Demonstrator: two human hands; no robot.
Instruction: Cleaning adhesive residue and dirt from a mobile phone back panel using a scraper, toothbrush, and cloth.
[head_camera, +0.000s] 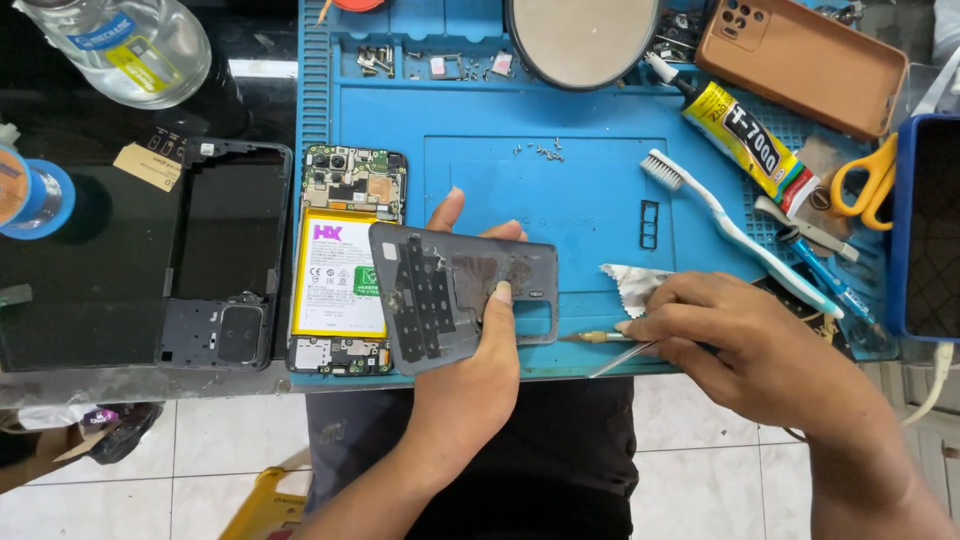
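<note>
My left hand (470, 330) grips a grey phone back cover (440, 295), inner side up, just above the near edge of the blue work mat (600, 180). Beside it on the mat lies an opened phone (340, 270) with a yellow-edged white battery and bare circuit board. My right hand (740, 340) rests at the mat's near right edge, fingers closed around thin metal tweezers (620, 358) and a small brass-tipped tool (592, 337). A crumpled white wipe (632, 283) lies just beyond my right fingers.
A black phone frame (225, 260) lies left of the opened phone. On the mat sit a white toothbrush (720, 225), a yellow glue tube (745, 135), yellow scissors (865, 175), blue tools (825, 275), loose screws (540, 152), a round mirror (582, 40) and a brown phone case (800, 60). A clear bottle (120, 45) stands at the far left.
</note>
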